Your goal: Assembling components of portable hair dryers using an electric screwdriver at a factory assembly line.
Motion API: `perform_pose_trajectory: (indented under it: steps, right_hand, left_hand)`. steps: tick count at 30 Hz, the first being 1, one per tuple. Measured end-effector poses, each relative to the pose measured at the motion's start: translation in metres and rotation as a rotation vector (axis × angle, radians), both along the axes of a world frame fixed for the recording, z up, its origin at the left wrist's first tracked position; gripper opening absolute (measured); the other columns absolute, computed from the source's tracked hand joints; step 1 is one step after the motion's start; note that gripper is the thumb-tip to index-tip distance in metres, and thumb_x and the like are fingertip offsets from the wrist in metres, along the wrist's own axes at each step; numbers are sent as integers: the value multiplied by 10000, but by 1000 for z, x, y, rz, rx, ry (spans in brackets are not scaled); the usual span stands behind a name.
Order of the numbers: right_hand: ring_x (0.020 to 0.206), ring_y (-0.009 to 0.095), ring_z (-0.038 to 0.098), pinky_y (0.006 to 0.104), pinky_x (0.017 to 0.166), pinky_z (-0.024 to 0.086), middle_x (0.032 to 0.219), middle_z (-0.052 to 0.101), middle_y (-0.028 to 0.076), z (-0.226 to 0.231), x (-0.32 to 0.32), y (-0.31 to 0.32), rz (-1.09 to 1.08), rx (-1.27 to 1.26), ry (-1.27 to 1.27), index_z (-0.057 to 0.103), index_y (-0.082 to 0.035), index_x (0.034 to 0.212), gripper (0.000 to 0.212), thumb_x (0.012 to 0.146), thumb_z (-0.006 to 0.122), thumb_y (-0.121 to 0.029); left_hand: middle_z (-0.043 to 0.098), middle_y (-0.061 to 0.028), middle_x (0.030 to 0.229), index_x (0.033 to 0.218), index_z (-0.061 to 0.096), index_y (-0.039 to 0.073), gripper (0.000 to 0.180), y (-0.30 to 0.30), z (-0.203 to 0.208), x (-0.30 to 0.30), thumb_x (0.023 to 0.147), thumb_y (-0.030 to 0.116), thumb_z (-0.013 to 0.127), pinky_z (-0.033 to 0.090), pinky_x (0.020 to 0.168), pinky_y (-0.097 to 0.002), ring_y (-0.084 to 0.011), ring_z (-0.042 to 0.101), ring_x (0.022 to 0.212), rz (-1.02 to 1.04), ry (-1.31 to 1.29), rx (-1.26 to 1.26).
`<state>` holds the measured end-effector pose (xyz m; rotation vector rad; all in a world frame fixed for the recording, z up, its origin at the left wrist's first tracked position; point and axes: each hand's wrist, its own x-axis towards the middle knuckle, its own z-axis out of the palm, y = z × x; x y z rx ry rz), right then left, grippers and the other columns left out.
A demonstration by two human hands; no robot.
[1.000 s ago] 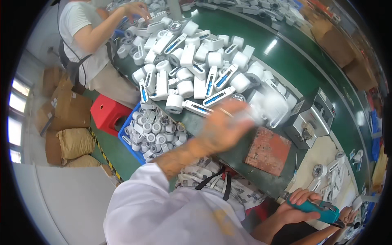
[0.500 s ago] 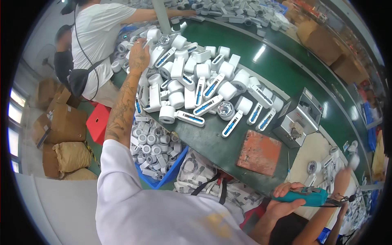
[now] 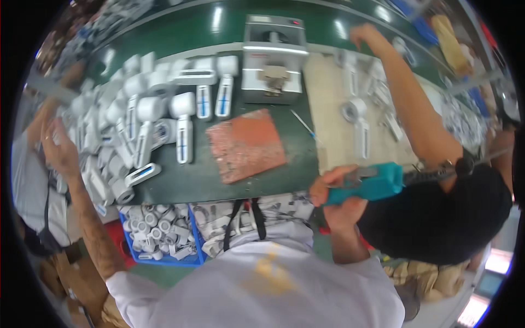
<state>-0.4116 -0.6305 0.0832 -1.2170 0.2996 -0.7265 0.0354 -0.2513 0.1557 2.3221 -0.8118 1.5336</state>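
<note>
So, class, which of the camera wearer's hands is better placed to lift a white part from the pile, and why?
Probably the left hand: it is at the left side of the pile of white parts. The right hand grips the teal power tool, farther from the pile.

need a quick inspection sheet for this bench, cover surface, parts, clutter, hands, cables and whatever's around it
Surface: dark green table, with a blotchy reddish slab near the middle and a grey metal machine behind it.
Job's things: white parts heaped at left, several showing blue strips; teal power tool.
Clutter: thin rod lying loose between slab and pale sheet.
Left hand: beside the heap, blurred; grip unclear.
Right hand: wrapped around the tool.
Cables: dark cord at the tool's rear.
Surroundings: blue bin of small pieces below the table edge; co-worker's arm at right.
</note>
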Motion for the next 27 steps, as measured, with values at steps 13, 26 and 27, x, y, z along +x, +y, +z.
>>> perform_pose_trajectory:
  steps: [13, 26, 27]
  right_hand:
    - [597, 186, 564, 314, 544, 455, 703, 570, 90, 8, -45, 1, -29, -46, 15, 537, 54, 1094, 809, 839, 660, -704]
    - [527, 190, 523, 314, 475, 425, 630, 522, 93, 7, -66, -15, -184, -175, 126, 522, 29, 1017, 646, 996, 470, -614]
    - [534, 191, 526, 309, 482, 426, 633, 529, 99, 4, -62, -17, -212, -186, 133, 529, 41, 1023, 624, 1007, 473, -581]
  left_hand:
    - [668, -104, 804, 891, 664, 76, 410, -438, -96, -329, 941, 479, 612, 488, 656, -414, -278, 668, 747, -1026, 877, 401]
    - [650, -118, 960, 963, 674, 34, 277, -425, -101, -322, 776, 218, 765, 505, 785, -408, -321, 632, 930, -1141, 780, 102]
    - [650, -118, 960, 963, 674, 34, 277, -409, -97, -313, 776, 218, 765, 505, 785, -408, -321, 632, 930, -1130, 786, 116]
